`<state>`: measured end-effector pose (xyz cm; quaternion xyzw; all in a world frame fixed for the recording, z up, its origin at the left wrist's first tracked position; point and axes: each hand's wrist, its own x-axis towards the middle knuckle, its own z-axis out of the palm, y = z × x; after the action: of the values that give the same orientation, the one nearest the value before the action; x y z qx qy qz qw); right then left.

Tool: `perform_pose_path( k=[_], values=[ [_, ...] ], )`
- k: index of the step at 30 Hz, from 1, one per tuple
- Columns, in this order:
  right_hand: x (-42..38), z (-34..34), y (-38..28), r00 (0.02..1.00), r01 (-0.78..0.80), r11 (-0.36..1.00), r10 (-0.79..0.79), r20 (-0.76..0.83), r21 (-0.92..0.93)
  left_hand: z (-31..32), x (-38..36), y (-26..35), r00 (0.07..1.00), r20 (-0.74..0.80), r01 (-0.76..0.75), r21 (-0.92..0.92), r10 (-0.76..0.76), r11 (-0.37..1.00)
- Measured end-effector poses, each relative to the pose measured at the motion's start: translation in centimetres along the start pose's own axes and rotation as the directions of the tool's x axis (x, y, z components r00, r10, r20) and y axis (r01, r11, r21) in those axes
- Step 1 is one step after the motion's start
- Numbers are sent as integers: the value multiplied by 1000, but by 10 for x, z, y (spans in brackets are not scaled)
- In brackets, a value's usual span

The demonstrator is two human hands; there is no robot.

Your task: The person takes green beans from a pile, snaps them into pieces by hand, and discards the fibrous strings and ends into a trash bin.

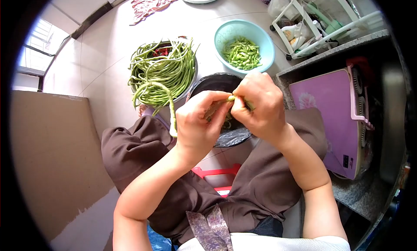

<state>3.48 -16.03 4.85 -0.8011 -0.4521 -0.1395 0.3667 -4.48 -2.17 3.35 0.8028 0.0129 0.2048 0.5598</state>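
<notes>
My left hand (195,123) and my right hand (263,103) meet over a black-lined bin, fingertips pinched together on a green long bean (231,98). A short bit of it shows between them; more green shows inside my curled fingers. A thick, pale-tipped bean (170,107) arches from the pile to the edge of my left hand; whether that hand holds it is hidden. Long beans (163,68) lie heaped in a round container at the left, with something red among them. An aqua basin (220,30) holds short bean pieces (243,54).
The bin's black plastic liner (232,139) sits between my knees, above a red stool edge (217,170). Brown cardboard (52,142) stands at the left. At the right are a purple board (323,116) on a stone shelf and a white rack (306,23). A cloth (152,3) lies on the floor.
</notes>
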Motion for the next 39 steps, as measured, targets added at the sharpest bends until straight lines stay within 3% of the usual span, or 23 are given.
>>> perform_pose_path(
  k=[1, 2, 3, 5, 6, 8, 9, 12, 13, 15, 17, 19, 21, 22, 24, 25, 27, 29, 33, 35, 37, 39],
  values=[
    [1, 2, -1, 992, -84, 984, 97, -75, 160, 0, 0, 1, 1000, -1, -2, -1, 2, 1000],
    [1, 0, -6, 944, -303, 877, 331, -13, 374, 1, -1, 1, 995, -11, 101, -130, -103, 986],
    [0, -6, -8, 862, -486, 700, 484, 154, 523, 1, -1, 2, 978, -9, 198, -258, -207, 946],
    [-1, 3, -2, 822, -470, 382, 519, 236, 796, -1, 2, 4, 974, -11, 211, -310, -226, 927],
    [0, 4, -5, 822, -472, 382, 516, 240, 795, -2, 2, 3, 973, 17, 222, -316, -228, 922],
    [3, 6, -11, 756, -361, 62, 604, 253, 930, -3, 0, 2, 974, 53, 227, -294, -222, 928],
    [0, 7, -1, 791, -271, 18, 574, 213, 962, -4, -1, 3, 974, 50, 228, -294, -223, 928],
    [11, -3, 21, 776, -142, -100, 607, 173, 985, -7, -3, 2, 964, 58, 261, -371, -258, 891],
    [12, -6, 19, 705, -189, -95, 680, 203, 977, -9, -3, 2, 965, 57, 258, -370, -256, 892],
    [15, -14, 7, 667, -357, -119, 662, 341, 927, -13, 0, 5, 933, 61, 341, -469, -355, 815],
    [11, -14, 6, 703, -529, -134, 485, 521, 838, -16, 3, 4, 925, 61, 359, -471, -376, 806],
    [10, -8, -5, 705, -608, 100, 523, 478, 787, -18, 4, 2, 911, 96, 386, -536, -401, 751],
    [6, 5, -2, 852, -481, 527, 471, 231, 701, -17, 3, 3, 908, 103, 393, -541, -405, 743],
    [6, 6, -2, 851, -481, 527, 472, 230, 700, -17, 3, 3, 907, 129, 400, -559, -400, 727],
    [7, 8, -2, 927, -344, 717, 363, 96, 606, -17, 2, 2, 906, 155, 407, -575, -394, 710],
    [9, 6, -3, 927, -344, 717, 363, 96, 607, -16, 2, 0, 904, 162, 409, -600, -396, 687],
    [14, -1, -7, 964, -266, 863, 251, 94, 429, -16, 2, -3, 902, 168, 410, -624, -399, 665],
    [14, -1, -10, 957, -292, 874, 268, 115, 390, -19, 1, -5, 902, 191, 416, -625, -387, 660],
    [15, 2, -10, 986, -165, 948, 155, 60, 271, -21, 1, -6, 896, 223, 434, -615, -383, 658],
    [14, 4, -10, 995, -98, 972, 94, 30, 216, -21, 1, -5, 855, 289, 503, -661, -430, 556],
    [13, 7, -11, 999, 29, 988, -32, 13, 150, -20, 3, -5, 825, 313, 496, -800, -470, 338],
    [10, 12, -16, 994, 104, 983, -108, 18, 153, -31, 13, -12, 797, 307, 485, -838, -520, 249]
  ],
)
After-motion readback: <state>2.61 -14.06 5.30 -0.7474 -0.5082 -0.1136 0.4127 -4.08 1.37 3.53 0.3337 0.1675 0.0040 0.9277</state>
